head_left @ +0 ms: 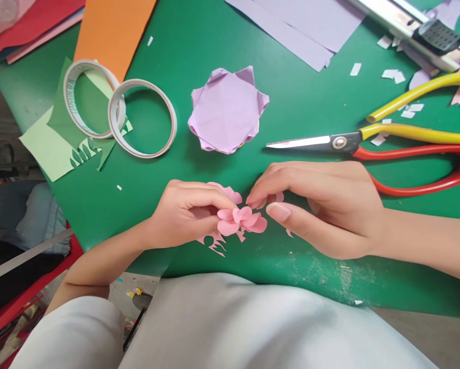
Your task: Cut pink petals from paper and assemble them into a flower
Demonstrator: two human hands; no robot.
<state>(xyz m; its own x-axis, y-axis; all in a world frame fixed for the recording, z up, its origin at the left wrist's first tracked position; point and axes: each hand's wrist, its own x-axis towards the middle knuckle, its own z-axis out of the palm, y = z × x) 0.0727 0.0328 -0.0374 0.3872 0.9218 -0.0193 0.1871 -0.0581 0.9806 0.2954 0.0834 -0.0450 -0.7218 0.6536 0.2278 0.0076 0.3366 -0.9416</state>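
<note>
A small pink paper flower [237, 218] with rounded petals is pinched between the thumb and fingers of my left hand [186, 212]. Close to its right side is my right hand [318, 207], palm down, thumb and index finger apart. More pink petals show behind and below the right fingers, partly hidden, and I see no contact between that hand and the held flower. Ragged pink paper scraps [214, 243] lie under the left hand. Above both hands sits a folded lilac paper piece [228, 110] with a scalloped edge.
Scissors [341, 142] with yellow and red handles lie to the right, under a second yellow handle. Two tape rolls [142, 118] overlap on green paper pieces [49, 146] at left. Orange paper [112, 36], lilac sheets [299, 28] and a paper trimmer [410, 31] lie along the back.
</note>
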